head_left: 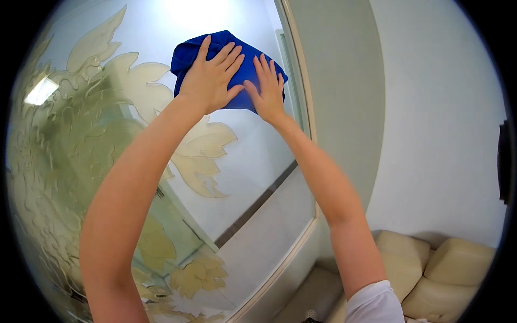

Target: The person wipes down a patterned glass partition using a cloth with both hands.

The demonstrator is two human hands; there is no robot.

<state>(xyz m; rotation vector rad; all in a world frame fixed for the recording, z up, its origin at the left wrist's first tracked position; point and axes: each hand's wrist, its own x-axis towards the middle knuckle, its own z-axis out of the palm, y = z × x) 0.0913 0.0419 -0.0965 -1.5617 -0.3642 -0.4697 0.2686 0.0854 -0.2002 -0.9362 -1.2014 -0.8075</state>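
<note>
A blue cloth (249, 63) lies spread and partly bunched against a tall decorated glass panel (250, 156), near its upper right part. My left hand (207, 81) rests flat on the left and middle of the cloth, fingers spread and pointing up. On the cloth's right side is my right hand (267, 90), also flat with its fingers stretched out. The two thumbs come close together over the cloth. Both arms reach upward, and the glass under the cloth is hidden.
Raised leaf-like shapes (202, 151) decorate the glass. A pale frame (311, 107) edges it on the right, beside a grey-green and white wall (441, 107). Beige padded seating (444, 282) stands at lower right. A dark object (504, 161) sits at the far right edge.
</note>
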